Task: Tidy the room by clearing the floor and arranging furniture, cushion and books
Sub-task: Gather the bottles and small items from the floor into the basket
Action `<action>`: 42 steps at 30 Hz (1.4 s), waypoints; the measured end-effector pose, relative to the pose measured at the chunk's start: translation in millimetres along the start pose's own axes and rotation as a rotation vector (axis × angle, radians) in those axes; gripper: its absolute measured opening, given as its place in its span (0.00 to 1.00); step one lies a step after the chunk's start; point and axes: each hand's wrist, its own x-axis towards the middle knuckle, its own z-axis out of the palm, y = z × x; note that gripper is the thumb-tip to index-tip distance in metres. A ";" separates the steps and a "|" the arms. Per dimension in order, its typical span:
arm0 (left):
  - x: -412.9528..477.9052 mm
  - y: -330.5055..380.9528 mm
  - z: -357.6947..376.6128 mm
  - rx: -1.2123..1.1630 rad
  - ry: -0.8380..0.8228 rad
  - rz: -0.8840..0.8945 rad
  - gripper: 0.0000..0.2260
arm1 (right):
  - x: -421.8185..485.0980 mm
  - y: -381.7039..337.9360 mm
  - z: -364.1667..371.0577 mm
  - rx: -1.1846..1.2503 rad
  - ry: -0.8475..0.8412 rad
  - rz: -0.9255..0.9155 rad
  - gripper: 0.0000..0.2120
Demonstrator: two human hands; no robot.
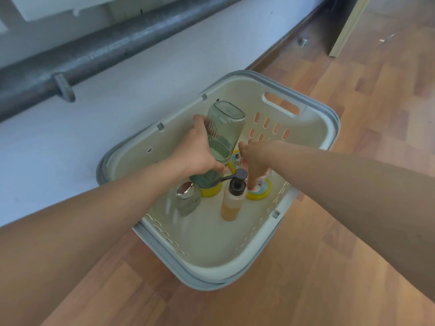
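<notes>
Basket of cream plastic with a grey rim stands on the wooden floor, close against a pale wall under a grey pipe. Both bare arms reach down into it. The left hand grips a translucent green container, fingers and thumb curled round its side; the container is tilted, its closed end up toward the far wall of the basket and its lower end over a yellow roll. The right hand points downward just beside it, fingers bent over a small pale pink thing. I cannot tell whether they hold it. Below that hand lies a yellow-rimmed disc, and a second one shows between the two hands. An amber pump bottle with a black head stands upright near the middle, and a jar with a silver lid, blurred, is to its left.
</notes>
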 end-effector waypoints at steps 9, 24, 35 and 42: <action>-14.9 3.5 -15.3 -0.114 -0.023 -0.220 0.41 | -12.0 -1.8 -4.0 -0.022 0.011 -0.019 0.50; -47.1 -2.7 -40.9 0.222 -0.133 -0.330 0.17 | -52.1 6.9 -12.0 0.088 0.109 -0.056 0.36; -82.4 28.6 -73.9 0.503 -0.175 -0.089 0.19 | -112.0 15.8 -43.2 0.308 0.261 -0.137 0.31; -93.8 62.4 -85.4 0.539 -0.099 0.018 0.25 | -144.1 17.6 -53.9 0.308 0.351 -0.181 0.28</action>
